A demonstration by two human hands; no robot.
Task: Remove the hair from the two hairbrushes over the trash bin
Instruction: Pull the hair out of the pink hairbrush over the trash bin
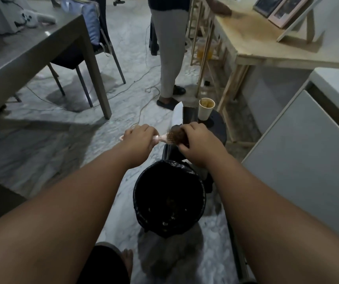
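Note:
A pink hairbrush (165, 138) is held level, just beyond the far rim of the trash bin (138, 193), which has a black liner and stands on the marble floor below my forearms. My left hand (139, 140) is closed around the brush handle. My right hand (196, 143) covers the brush head, its fingers pinched on a brown clump of hair (178, 136) tangled in the bristles. I see only this one brush.
A black round stool (219, 128) behind the bin carries a paper cup (205, 109) and a white sheet (178, 115). Another person (170, 48) stands beyond it. A grey table (31, 54) is at left, a wooden table (267, 44) and white cabinet (308, 152) at right. Cables cross the floor.

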